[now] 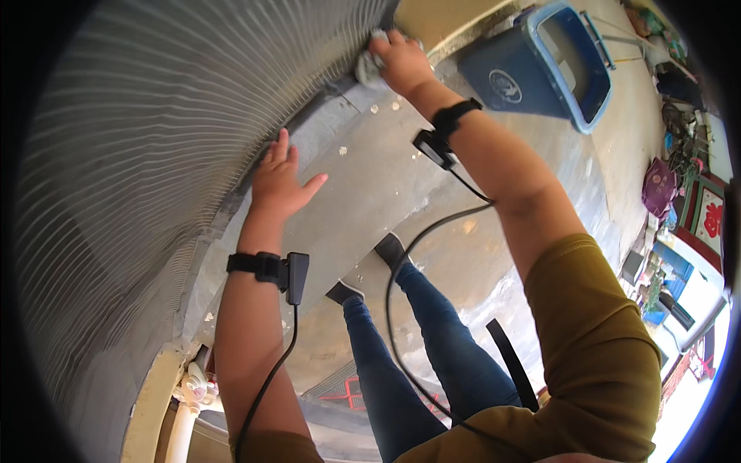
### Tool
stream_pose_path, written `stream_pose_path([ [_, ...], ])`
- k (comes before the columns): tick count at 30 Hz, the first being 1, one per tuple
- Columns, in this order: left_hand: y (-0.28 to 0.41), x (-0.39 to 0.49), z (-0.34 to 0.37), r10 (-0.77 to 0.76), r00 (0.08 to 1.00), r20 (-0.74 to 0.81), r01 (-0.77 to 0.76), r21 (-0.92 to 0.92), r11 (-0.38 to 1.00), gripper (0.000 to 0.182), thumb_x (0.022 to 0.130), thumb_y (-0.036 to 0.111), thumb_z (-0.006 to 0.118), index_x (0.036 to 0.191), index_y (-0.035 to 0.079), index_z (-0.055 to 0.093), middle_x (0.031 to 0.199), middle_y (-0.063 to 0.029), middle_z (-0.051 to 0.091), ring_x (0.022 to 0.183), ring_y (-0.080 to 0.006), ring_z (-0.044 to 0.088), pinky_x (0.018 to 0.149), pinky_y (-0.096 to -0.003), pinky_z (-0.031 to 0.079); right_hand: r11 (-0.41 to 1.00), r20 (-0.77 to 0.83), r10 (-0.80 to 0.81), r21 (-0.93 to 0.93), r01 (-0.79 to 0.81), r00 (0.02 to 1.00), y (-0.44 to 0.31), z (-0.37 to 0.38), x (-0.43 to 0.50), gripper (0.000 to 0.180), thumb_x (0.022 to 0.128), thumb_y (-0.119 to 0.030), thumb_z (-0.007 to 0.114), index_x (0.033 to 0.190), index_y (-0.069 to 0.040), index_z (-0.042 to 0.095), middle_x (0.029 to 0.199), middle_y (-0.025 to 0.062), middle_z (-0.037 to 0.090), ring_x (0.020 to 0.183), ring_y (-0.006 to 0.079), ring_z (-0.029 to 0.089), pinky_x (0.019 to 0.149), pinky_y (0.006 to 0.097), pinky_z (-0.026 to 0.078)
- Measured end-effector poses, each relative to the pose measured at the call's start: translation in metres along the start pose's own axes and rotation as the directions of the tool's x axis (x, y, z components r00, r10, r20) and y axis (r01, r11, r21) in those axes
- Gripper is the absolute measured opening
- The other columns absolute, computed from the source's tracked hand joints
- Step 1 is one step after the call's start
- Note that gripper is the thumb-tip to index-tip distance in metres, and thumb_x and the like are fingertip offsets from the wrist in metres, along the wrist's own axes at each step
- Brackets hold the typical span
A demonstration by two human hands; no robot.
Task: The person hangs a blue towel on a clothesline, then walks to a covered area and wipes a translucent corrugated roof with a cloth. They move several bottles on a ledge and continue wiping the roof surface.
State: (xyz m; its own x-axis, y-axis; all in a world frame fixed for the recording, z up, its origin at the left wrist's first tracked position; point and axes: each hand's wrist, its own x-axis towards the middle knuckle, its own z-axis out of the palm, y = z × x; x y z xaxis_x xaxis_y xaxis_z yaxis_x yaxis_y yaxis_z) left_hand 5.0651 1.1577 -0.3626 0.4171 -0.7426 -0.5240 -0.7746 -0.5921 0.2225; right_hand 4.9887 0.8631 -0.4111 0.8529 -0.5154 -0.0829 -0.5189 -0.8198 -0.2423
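Note:
A crumpled grey cloth (369, 68) is bunched under my right hand (402, 62), at the edge of a ribbed grey metal shutter (173, 98). The fingers curl over the cloth; part of it is hidden beneath them. Lower down the same surface, my left hand (282, 179) is raised with its fingers apart and holds nothing. Its fingertips lie near the shutter's lower edge, and I cannot tell whether they touch it. Each wrist carries a strapped black device with a cable.
A blue plastic bin (509, 69) stands on the concrete floor (347, 214) beyond my right hand. Yellow wall edges (440, 23) flank the shutter. White pipework (188, 405) is at lower left, a patterned mat (347, 390) near my legs, and a purple bag (659, 188) amid clutter far right.

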Motion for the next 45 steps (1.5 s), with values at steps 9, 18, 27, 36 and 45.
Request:
stream_pose_path([
  [9,-0.017,-0.055,0.025,-0.224,0.946,-0.233,0.234,0.014,0.972,0.080,0.084,0.058,0.049,0.137,-0.001,0.040,0.151,-0.0134,0.025,0.136,-0.0319,0.029,0.109,-0.0450,0.026,0.936,-0.189,-0.344,0.003,0.351,0.920,-0.116,-0.033,-0.056,0.023,0.074,-0.008,0.060,0.095,-0.014,0.059,0.097,0.0139,0.056,0.092,0.0336,0.059,0.079,0.0442,0.049],
  [18,-0.058,-0.072,0.059,-0.476,0.874,-0.100,0.483,0.057,0.874,0.087,0.082,0.063,0.047,0.141,0.001,0.032,0.150,-0.0136,0.028,0.126,-0.0369,0.043,0.106,-0.0465,0.030,0.903,-0.002,-0.404,-0.160,0.399,0.915,-0.067,0.039,-0.015,0.026,0.076,-0.018,0.062,0.101,-0.024,0.065,0.095,-0.0002,0.064,0.094,0.0206,0.061,0.075,0.0358,0.052],
  [27,-0.062,-0.073,0.044,-0.455,0.890,0.029,0.452,0.080,0.888,0.087,0.082,0.064,0.048,0.142,0.003,0.030,0.152,-0.0116,0.024,0.124,-0.0327,0.046,0.102,-0.0449,0.034,0.710,-0.365,-0.610,0.142,0.690,0.703,-0.141,0.001,-0.049,0.035,0.066,-0.003,0.063,0.098,-0.018,0.061,0.097,0.0071,0.059,0.093,0.0301,0.057,0.077,0.0406,0.050],
  [36,-0.072,-0.077,0.050,-0.410,0.912,0.011,0.407,0.102,0.908,0.088,0.081,0.063,0.050,0.142,0.003,0.030,0.153,-0.0092,0.022,0.122,-0.0271,0.049,0.099,-0.0417,0.038,0.887,0.191,-0.415,-0.133,0.443,0.889,-0.067,0.018,-0.003,0.019,0.084,-0.015,0.055,0.100,-0.016,0.065,0.102,0.0056,0.062,0.099,0.0278,0.059,0.074,0.0371,0.053],
  [45,-0.065,-0.076,0.037,-0.375,0.926,0.031,0.370,0.112,0.922,0.092,0.079,0.062,0.054,0.141,-0.001,0.029,0.151,-0.0156,0.022,0.124,-0.0272,0.047,0.096,-0.0397,0.042,0.785,-0.024,-0.595,0.196,0.588,0.803,-0.152,0.011,-0.046,0.026,0.083,-0.006,0.048,0.106,-0.014,0.057,0.097,0.0145,0.063,0.094,0.0339,0.060,0.077,0.0444,0.051],
])
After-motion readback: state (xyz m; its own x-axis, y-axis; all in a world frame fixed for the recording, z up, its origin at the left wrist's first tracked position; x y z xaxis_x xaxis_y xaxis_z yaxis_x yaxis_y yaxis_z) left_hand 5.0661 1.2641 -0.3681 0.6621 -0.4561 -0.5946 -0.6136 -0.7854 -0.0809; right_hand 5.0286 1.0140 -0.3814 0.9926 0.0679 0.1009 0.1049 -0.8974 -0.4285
